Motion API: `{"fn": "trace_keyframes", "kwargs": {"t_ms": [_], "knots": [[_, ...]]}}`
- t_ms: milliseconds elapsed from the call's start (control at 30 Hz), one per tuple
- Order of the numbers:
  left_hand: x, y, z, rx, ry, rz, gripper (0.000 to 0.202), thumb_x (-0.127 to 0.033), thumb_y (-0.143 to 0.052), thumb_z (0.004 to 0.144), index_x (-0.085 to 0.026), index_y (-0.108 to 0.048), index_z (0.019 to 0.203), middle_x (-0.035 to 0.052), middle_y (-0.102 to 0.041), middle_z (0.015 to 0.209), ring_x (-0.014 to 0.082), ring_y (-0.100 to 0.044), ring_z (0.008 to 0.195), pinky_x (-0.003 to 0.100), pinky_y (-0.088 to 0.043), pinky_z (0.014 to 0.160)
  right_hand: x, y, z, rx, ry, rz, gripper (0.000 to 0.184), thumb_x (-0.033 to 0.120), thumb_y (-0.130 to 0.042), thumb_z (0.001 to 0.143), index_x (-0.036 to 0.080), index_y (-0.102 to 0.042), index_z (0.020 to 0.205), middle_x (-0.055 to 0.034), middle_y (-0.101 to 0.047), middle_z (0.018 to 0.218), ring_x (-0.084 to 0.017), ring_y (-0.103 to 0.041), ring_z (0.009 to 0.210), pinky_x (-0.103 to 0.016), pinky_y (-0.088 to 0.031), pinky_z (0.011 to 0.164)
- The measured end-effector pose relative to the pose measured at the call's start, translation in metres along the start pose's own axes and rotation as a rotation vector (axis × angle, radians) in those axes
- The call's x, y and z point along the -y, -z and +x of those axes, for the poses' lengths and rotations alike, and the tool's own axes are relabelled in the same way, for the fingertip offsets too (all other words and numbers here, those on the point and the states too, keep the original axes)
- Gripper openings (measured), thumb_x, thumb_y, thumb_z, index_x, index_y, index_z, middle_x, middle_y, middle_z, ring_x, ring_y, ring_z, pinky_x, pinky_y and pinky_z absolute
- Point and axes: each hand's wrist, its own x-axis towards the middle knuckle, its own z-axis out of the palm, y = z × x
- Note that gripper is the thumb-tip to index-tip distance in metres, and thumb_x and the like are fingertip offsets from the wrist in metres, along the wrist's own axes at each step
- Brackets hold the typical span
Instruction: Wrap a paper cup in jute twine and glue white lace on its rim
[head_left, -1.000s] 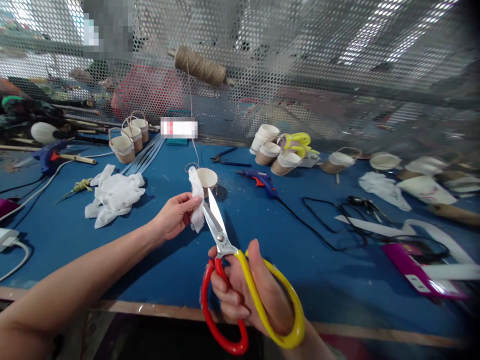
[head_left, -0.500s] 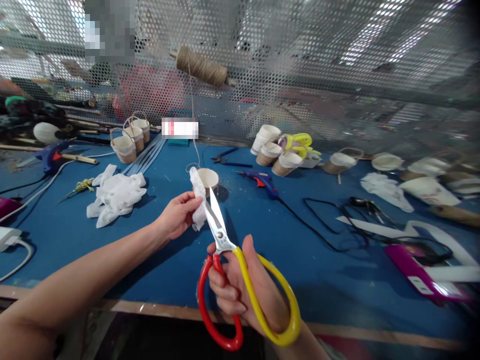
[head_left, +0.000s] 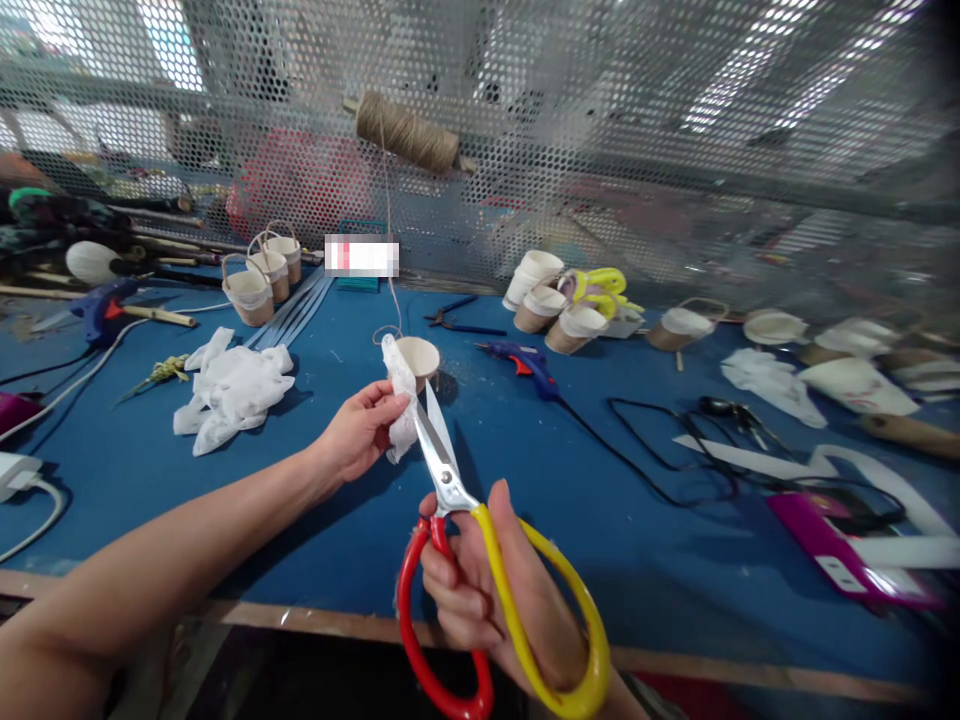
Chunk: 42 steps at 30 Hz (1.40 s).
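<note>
pinching, head view: left hand (head_left: 361,432), thumb and fingers closed on one crumpled white strip (head_left: 403,430), raised over the blue table (head_left: 315,560), seemingly so its free edge faces the scissors (head_left: 447,478). right hand (head_left: 474,575), curled round the red and yellow handles, part-open; blades parted, tips pointing away, beside the strip; contact cannot be told. white heap (head_left: 232,390), left, probably for easy reach. cup (head_left: 418,360), upright just behind the strip. twine spool (head_left: 409,135), raised at the mesh screen (head_left: 600,120), likely letting its line hang free.
</note>
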Motion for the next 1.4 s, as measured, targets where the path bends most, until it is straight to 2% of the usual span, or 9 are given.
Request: {"fn": "trace_keyframes", "kwargs": {"t_ms": [500, 833, 1033, 1200, 1400], "knots": [[0.005, 0.001, -0.001, 0.062, 0.02, 0.0, 0.014, -0.01, -0.072, 0.063, -0.009, -0.06, 0.071, 0.0015, -0.065, 0.061, 0.0079, -0.058, 0.05, 0.017, -0.047, 0.049, 0.0, -0.005, 0.004, -0.018, 0.027, 0.002, 0.052, 0.066, -0.051, 0.072, 0.019, -0.048, 0.093, 0.0042, -0.047, 0.056, 0.0, -0.025, 0.038, -0.01, -0.015, 0.032], [0.004, 0.0, -0.001, 0.072, 0.016, -0.006, 0.014, -0.01, -0.073, 0.062, -0.01, -0.061, 0.069, 0.0004, -0.064, 0.059, 0.0068, -0.057, 0.049, 0.017, -0.046, 0.049, 0.004, -0.002, 0.007, -0.016, 0.037, -0.042, 0.051, 0.068, -0.043, 0.075, 0.019, -0.05, 0.088, 0.0063, -0.045, 0.05, 0.001, -0.02, 0.033, -0.009, -0.015, 0.028], [0.006, 0.002, 0.0, 0.085, 0.018, 0.017, 0.019, -0.013, -0.075, 0.06, -0.01, -0.061, 0.072, 0.0003, -0.064, 0.06, 0.0067, -0.057, 0.049, 0.017, -0.047, 0.051, 0.007, 0.001, 0.009, -0.017, 0.021, -0.075, 0.05, 0.069, -0.044, 0.074, 0.021, -0.05, 0.087, 0.008, -0.044, 0.048, 0.001, -0.017, 0.031, -0.009, -0.015, 0.026], [0.005, 0.002, 0.0, 0.08, 0.012, 0.033, 0.02, -0.013, -0.076, 0.059, -0.01, -0.061, 0.071, 0.0003, -0.064, 0.06, 0.0068, -0.057, 0.051, 0.017, -0.047, 0.052, 0.009, 0.006, 0.013, -0.028, 0.033, -0.105, 0.057, 0.073, -0.038, 0.073, 0.02, -0.051, 0.089, 0.0067, -0.045, 0.049, 0.0, -0.02, 0.031, -0.01, -0.017, 0.027], [0.004, 0.001, -0.001, 0.072, 0.008, 0.049, 0.019, -0.012, -0.076, 0.058, -0.009, -0.06, 0.07, -0.0002, -0.064, 0.059, 0.0063, -0.056, 0.05, 0.017, -0.045, 0.051, 0.014, 0.007, 0.016, -0.05, 0.039, -0.138, 0.062, 0.075, -0.043, 0.068, 0.018, -0.053, 0.091, 0.0056, -0.045, 0.051, -0.001, -0.026, 0.035, -0.01, -0.021, 0.029]]}}
